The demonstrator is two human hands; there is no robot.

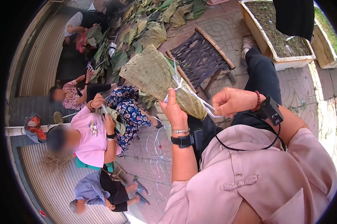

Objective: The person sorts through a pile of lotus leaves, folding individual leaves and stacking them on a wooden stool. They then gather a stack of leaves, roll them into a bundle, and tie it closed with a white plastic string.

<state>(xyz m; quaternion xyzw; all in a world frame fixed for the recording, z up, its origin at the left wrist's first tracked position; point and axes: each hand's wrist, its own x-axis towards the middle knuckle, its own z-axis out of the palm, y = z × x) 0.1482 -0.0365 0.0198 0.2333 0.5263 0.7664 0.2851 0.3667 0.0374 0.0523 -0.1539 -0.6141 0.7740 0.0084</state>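
Note:
My left hand (174,108) grips a folded bundle of large dried green leaves (153,74) near its narrow end, where a white plastic strap (179,85) is wound around it. My right hand (230,101) pinches the loose end of that strap, pulled out to the right of the bundle. The bundle fans out up and to the left, away from my body. Both wrists carry dark bands, and a black device with a cable sits on my right forearm.
A dark woven stool (200,58) stands just beyond the bundle. Loose leaves (153,22) lie heaped on the paving. A person in a pink shirt (90,136) sits at left handling leaves, with others beside them. White straps (157,156) trail on the ground. A planter box (275,33) is at upper right.

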